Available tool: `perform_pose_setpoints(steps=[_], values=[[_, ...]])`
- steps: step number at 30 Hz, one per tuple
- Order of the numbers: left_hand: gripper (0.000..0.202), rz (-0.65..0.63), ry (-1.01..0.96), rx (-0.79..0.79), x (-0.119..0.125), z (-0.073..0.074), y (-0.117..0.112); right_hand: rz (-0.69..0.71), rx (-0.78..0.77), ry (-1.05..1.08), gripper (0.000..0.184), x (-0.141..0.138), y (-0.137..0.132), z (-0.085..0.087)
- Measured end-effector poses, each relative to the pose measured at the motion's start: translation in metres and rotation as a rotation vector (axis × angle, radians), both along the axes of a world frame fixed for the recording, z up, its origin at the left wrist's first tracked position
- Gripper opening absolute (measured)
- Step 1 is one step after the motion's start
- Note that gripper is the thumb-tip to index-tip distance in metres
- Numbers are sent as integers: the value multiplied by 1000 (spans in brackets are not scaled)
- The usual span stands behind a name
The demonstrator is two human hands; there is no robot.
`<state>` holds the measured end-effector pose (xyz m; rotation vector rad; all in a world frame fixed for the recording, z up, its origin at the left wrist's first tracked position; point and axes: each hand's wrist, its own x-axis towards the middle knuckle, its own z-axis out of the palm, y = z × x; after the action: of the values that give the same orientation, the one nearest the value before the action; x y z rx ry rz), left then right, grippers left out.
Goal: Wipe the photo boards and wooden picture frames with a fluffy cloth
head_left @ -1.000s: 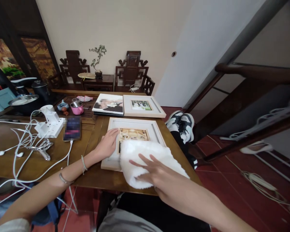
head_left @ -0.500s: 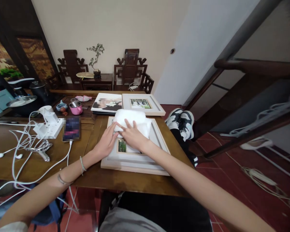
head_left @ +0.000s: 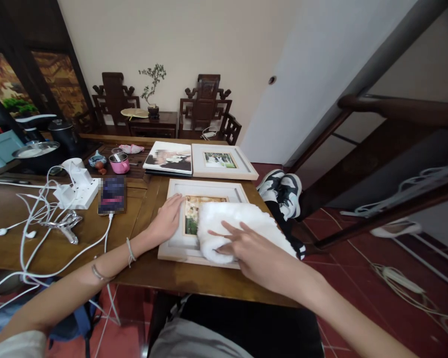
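Observation:
A pale wooden picture frame with a small photo behind its front lies flat at the table's near edge. My right hand presses a fluffy white cloth onto the frame's right half, thumb tucked at the cloth's folded near edge. The cloth hides part of the photo and reaches past the frame's right side. Flat on the left part of the frame rests my left hand, holding nothing, its fingers stretched out.
Behind lie a second frame and a stack topped by a photo print. On the left are a phone, a power strip, tangled white cables and a pink cup. Shoes show beyond the table's right edge.
My right hand has slid the cloth from the frame's far middle toward the near right, uncovering more of the photo. My left hand has come off the cloth and stays at the frame's left.

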<state>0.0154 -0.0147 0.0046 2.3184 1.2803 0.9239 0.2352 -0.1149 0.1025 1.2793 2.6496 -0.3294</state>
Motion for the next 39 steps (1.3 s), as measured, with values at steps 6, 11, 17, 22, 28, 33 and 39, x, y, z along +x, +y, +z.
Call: perform_pose_setpoints(steps=[6, 11, 17, 22, 28, 33, 39], values=[[50, -6, 14, 43, -1, 1, 3, 105, 92, 119, 64, -38, 4, -12], [43, -38, 85, 56, -5, 4, 6, 28, 93, 108, 68, -24, -4, -19], [42, -25, 132, 73, -5, -3, 8, -183, 116, 2, 70, 45, -24, -15], [42, 9, 112, 101, -3, -6, 8, -142, 123, 35, 63, 22, -21, -14], [40, -8, 145, 81, -2, 1, 7, 45, 164, 222, 62, -29, -6, -24], [39, -28, 204, 51, -2, 5, 5, -85, 217, 145, 60, 16, -26, -33], [34, -62, 217, 20, -2, 8, 1, -181, 392, 101, 57, 87, -33, -44]])
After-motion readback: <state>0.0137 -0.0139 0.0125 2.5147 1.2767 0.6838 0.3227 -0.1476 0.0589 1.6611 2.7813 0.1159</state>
